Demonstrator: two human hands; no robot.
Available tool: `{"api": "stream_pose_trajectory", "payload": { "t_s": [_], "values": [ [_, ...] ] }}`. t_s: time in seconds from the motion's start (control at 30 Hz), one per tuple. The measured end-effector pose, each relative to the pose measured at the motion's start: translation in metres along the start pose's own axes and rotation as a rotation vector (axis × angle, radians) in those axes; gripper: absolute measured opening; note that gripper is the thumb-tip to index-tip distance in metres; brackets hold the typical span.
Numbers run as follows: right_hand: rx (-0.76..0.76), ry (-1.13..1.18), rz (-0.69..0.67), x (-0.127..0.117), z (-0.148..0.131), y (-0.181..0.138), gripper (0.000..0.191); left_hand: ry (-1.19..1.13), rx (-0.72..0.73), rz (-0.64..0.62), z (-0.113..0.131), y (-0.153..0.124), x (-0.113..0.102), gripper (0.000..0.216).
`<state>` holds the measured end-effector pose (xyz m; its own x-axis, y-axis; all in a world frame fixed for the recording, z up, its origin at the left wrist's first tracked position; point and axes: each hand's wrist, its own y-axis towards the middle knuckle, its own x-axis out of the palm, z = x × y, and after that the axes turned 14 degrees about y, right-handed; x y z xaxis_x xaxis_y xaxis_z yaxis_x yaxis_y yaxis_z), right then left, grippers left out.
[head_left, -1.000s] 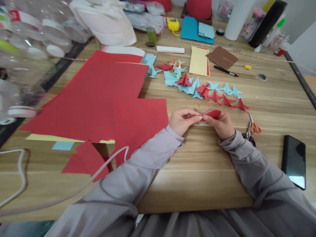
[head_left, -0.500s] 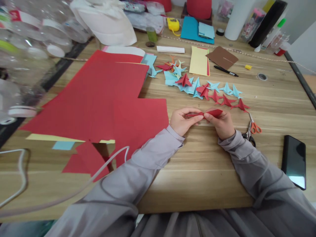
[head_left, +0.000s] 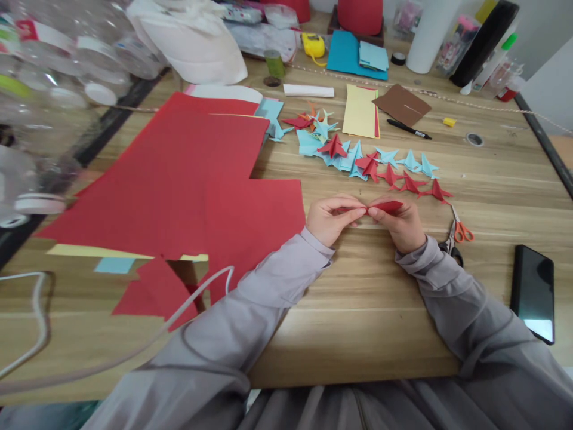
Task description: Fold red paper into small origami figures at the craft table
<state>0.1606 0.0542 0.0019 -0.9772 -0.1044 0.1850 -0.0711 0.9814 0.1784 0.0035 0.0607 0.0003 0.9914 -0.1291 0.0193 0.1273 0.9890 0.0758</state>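
Between my two hands is a small folded piece of red paper (head_left: 388,206), held just above the table. My left hand (head_left: 333,217) pinches its left end with thumb and fingers. On the other side, my right hand (head_left: 400,222) pinches the paper near its middle, and a flat red part sticks up past the thumb. Fingers cover much of the paper, so its full shape is hidden. Beyond the hands lie folded paper cranes, red ones (head_left: 410,183) in a row and light blue ones (head_left: 409,160) behind them.
Large red paper sheets (head_left: 179,173) spread over the left side. Scissors (head_left: 456,232) lie right of my right hand, with a phone (head_left: 532,292) farther right. A white cable (head_left: 147,343) crosses at lower left. Plastic bottles (head_left: 58,65) crowd the far left; a pen (head_left: 408,129) lies behind.
Both hands stay in nearly the same place, still pinching the red paper. The thumbs have shifted very slightly; nothing else has visibly moved on the table.
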Motion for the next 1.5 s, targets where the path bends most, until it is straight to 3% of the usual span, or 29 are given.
{"api": "stream_pose_trajectory", "payload": {
  "t_s": [0.17, 0.4, 0.7, 1.1, 1.3, 1.5],
  "values": [
    [0.009, -0.021, 0.024, 0.0, -0.001, -0.001, 0.018, -0.009, 0.0, 0.015, 0.001, 0.0, 0.001, 0.018],
    [0.031, -0.02, -0.011, 0.001, 0.0, -0.002, 0.02, 0.027, -0.134, 0.062, 0.0, -0.001, 0.002, 0.028],
    [0.045, 0.078, 0.118, -0.002, 0.004, 0.0, 0.019, 0.004, -0.113, 0.089, -0.002, 0.001, 0.003, 0.035],
    [0.039, 0.123, 0.113, -0.002, 0.005, 0.0, 0.014, -0.107, -0.124, 0.074, -0.005, 0.001, 0.003, 0.03],
    [0.052, 0.124, 0.134, -0.002, 0.007, 0.0, 0.014, -0.106, -0.074, 0.113, -0.005, 0.001, 0.004, 0.03],
    [0.041, 0.09, 0.145, -0.001, 0.006, 0.0, 0.017, -0.057, 0.03, 0.259, -0.01, 0.003, 0.002, 0.027]
  ]
}}
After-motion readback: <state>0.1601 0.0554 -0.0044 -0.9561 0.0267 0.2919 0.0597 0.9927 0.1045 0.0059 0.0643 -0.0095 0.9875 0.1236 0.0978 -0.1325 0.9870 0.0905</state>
